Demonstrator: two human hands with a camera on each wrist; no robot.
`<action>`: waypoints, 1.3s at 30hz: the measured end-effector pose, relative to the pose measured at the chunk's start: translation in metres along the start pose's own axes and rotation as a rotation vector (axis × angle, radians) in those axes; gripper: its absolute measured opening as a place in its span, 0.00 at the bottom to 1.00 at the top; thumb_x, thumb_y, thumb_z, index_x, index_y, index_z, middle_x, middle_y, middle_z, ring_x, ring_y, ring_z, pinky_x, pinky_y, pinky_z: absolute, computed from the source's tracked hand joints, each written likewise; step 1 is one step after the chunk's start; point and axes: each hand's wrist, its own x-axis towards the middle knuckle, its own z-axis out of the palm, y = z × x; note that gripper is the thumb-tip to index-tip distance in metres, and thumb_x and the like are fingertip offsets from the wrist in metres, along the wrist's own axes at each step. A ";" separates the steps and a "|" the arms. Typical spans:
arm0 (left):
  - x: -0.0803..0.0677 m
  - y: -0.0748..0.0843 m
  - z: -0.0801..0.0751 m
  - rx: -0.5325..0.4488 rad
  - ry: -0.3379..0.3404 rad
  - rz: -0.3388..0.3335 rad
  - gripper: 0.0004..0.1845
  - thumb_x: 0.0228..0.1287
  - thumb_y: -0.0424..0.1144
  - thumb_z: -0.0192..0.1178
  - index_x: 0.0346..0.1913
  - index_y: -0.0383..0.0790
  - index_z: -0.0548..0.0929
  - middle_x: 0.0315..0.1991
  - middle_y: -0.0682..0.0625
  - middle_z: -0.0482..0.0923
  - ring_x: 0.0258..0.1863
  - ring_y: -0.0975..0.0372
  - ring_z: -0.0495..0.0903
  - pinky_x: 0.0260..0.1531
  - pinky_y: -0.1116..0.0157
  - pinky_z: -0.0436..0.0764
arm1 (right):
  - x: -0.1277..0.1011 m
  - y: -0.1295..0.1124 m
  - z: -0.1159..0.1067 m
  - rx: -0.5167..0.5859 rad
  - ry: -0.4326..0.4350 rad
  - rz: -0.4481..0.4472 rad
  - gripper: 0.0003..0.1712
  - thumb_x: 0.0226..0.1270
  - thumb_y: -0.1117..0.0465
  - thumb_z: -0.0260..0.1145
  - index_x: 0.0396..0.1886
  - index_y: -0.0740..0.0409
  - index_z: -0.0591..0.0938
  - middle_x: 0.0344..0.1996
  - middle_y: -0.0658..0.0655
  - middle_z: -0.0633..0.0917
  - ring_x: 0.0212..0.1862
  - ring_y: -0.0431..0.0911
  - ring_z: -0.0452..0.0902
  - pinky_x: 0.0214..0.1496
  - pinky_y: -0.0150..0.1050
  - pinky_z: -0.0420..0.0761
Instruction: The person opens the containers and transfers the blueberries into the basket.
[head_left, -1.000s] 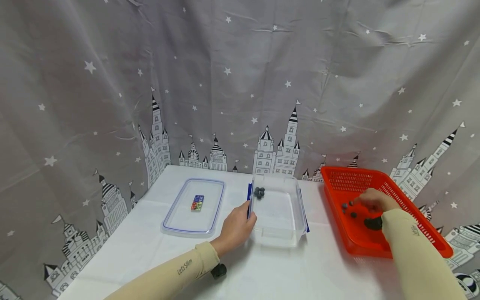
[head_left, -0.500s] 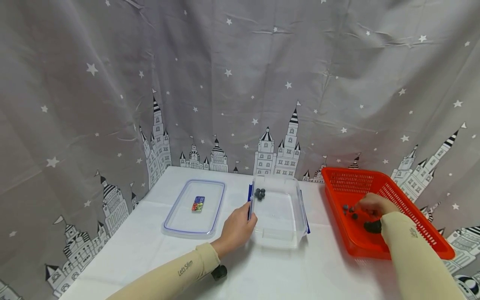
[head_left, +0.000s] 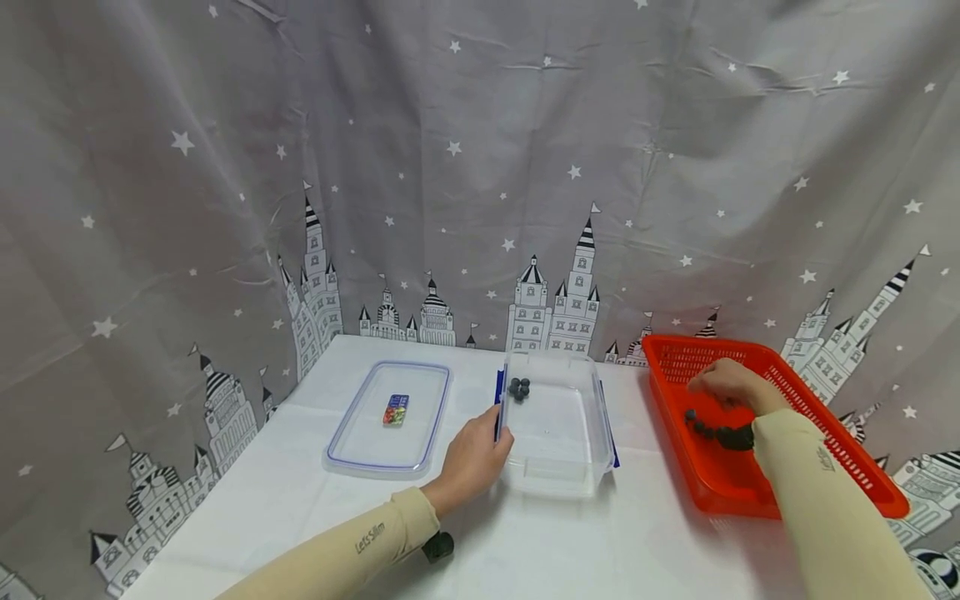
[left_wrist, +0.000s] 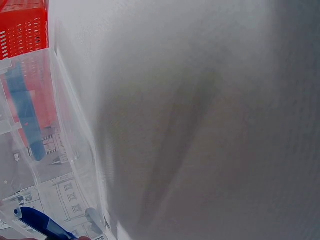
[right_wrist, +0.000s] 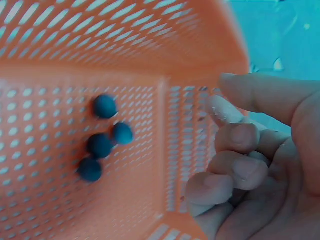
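Head view: your left hand point(head_left: 474, 454) grips the left wall of the clear box point(head_left: 558, 433), thumb over the rim, while a cluster of dark balls point(head_left: 523, 384) sits inside it, up in the far left corner. Your right hand point(head_left: 733, 386) is inside the red basket point(head_left: 693, 471), over its floor, just beyond a short row of loose balls point(head_left: 708, 433) lying near the basket's left wall. To the left of the box, apart from it, the lid point(head_left: 352, 437) lies flat on the white surface point(head_left: 637, 533) with a small colourful label point(head_left: 395, 411) near its middle. Behind everything hangs a grey curtain point(head_left: 450, 208) printed with stars and castles. Left wrist view: you see the box's side wall with a blue latch point(left_wrist: 42, 222) at the bottom, right by the edge of your fingertips, and part of the basket at top left. Right wrist view: four loose balls rest on the perforated floor, three close together and one just above; your hand is to their right, well apart, fingers curled, and I cannot tell whether anything is tucked inside them
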 end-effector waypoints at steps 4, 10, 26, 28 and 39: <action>-0.001 0.000 0.000 0.001 -0.002 0.000 0.28 0.74 0.44 0.49 0.70 0.33 0.72 0.58 0.39 0.82 0.56 0.49 0.82 0.54 0.50 0.81 | 0.005 -0.016 -0.001 0.040 0.036 -0.021 0.19 0.70 0.58 0.64 0.46 0.73 0.83 0.14 0.47 0.68 0.16 0.41 0.62 0.22 0.35 0.70; 0.000 0.000 0.000 -0.001 0.000 0.002 0.27 0.74 0.45 0.49 0.70 0.34 0.72 0.57 0.40 0.82 0.55 0.51 0.83 0.54 0.51 0.81 | 0.006 -0.043 0.000 0.030 0.074 -0.056 0.28 0.72 0.55 0.64 0.62 0.73 0.78 0.24 0.49 0.78 0.15 0.41 0.60 0.23 0.37 0.71; 0.001 0.000 0.001 0.014 -0.010 -0.010 0.28 0.74 0.45 0.48 0.71 0.34 0.71 0.57 0.40 0.82 0.55 0.51 0.82 0.53 0.51 0.81 | 0.025 -0.096 0.021 0.076 0.069 -0.063 0.26 0.71 0.52 0.65 0.62 0.63 0.80 0.33 0.54 0.77 0.18 0.44 0.59 0.26 0.37 0.68; 0.001 0.000 0.001 0.014 -0.011 -0.009 0.28 0.74 0.44 0.49 0.71 0.34 0.71 0.57 0.39 0.82 0.55 0.51 0.82 0.53 0.51 0.82 | 0.027 -0.101 0.025 0.085 0.055 -0.065 0.26 0.71 0.52 0.65 0.62 0.64 0.80 0.33 0.54 0.77 0.19 0.44 0.59 0.25 0.36 0.67; 0.001 0.001 0.000 0.009 -0.014 -0.016 0.28 0.75 0.45 0.48 0.71 0.34 0.71 0.58 0.40 0.82 0.55 0.52 0.82 0.53 0.51 0.82 | 0.042 -0.132 0.052 0.124 0.020 -0.101 0.22 0.71 0.55 0.65 0.58 0.63 0.83 0.17 0.47 0.65 0.18 0.40 0.59 0.24 0.32 0.65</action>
